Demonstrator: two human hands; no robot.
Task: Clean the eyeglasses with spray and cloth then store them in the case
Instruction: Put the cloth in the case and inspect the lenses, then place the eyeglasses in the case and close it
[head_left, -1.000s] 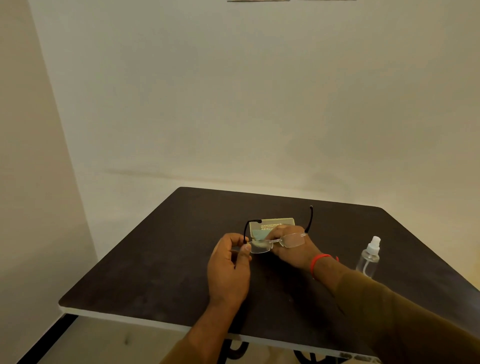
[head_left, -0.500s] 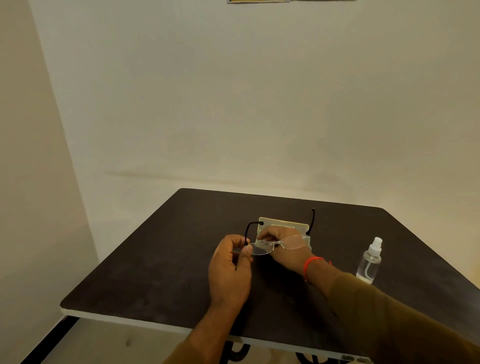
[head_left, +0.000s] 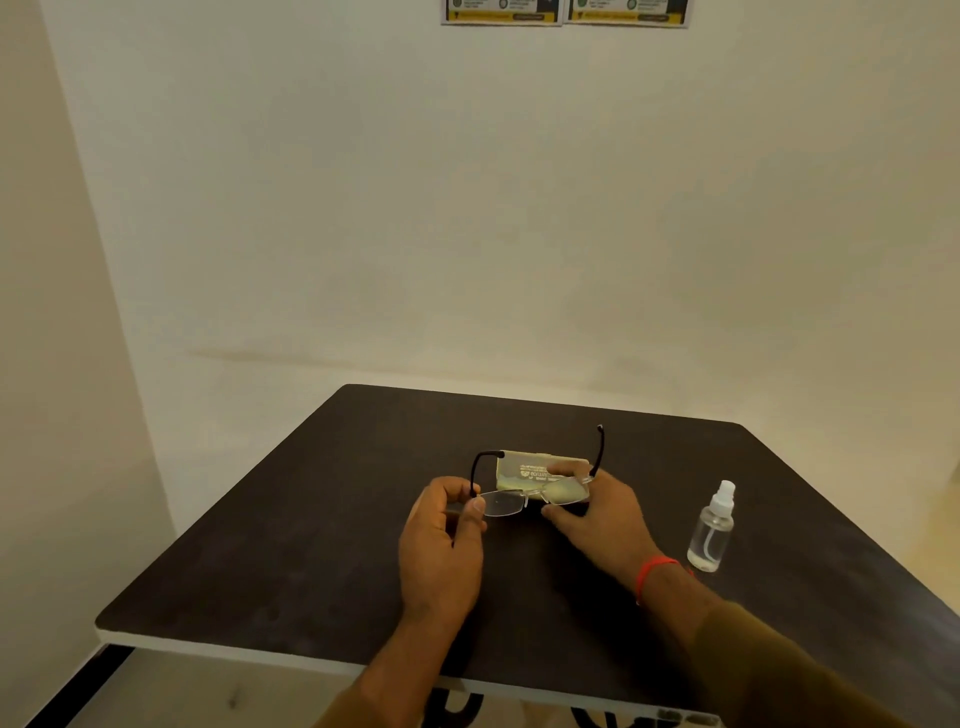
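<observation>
The eyeglasses (head_left: 524, 499) are held above the middle of the dark table (head_left: 291, 545), with both temples unfolded and pointing away toward 12 o'clock. The left hand (head_left: 441, 545) pinches the left corner of the frame between thumb and forefinger, at 9 o'clock from the lenses. The right hand (head_left: 602, 514) is at 3 o'clock from them and grasps a pale cloth (head_left: 540, 467) printed with small text; its fingers (head_left: 566, 472) lie on the cloth behind the right lens and its thumb comes under that lens, so the cloth touches the glass. The clear spray bottle (head_left: 711, 530) with white nozzle stands upright on the table at 3 o'clock from the hands, apart from them. A red thread (head_left: 652, 569) goes around the right wrist
</observation>
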